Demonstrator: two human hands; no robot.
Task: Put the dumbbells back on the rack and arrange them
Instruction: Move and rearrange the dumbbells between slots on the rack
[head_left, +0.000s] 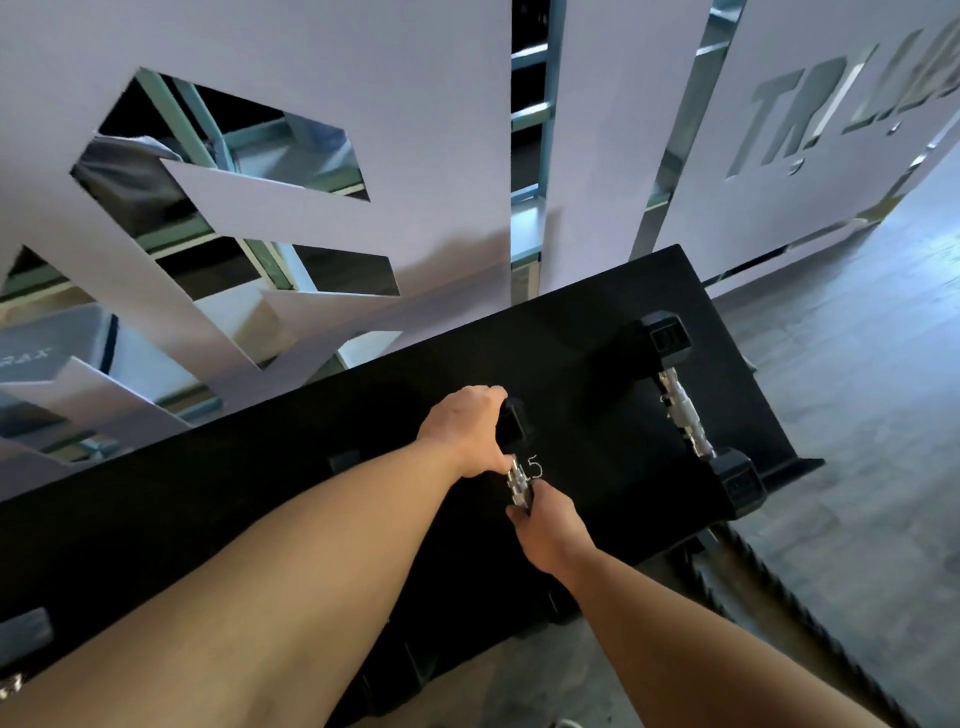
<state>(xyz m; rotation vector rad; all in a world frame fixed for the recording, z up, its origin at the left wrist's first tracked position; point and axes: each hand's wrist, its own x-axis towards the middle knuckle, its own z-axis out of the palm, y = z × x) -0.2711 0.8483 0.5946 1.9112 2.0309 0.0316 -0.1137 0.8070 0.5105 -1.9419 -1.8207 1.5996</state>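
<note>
Your left hand (470, 431) cups the far head of the dumbbell (519, 480) lying mid-shelf on the black rack (260, 519). Your right hand (545, 525), at its 5 o'clock, closes over the near end. Likely heavy, rigid, with smooth metal: hold the knurled bar. A chalked "5" sits beside it. At 2 o'clock rests a second dumbbell (685, 415). The wall (415, 104) lettering reads partly "TR".

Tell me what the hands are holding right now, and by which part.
Both hands hold one dumbbell on the rack: the left hand is on its far head, the right hand at its near end.
</note>
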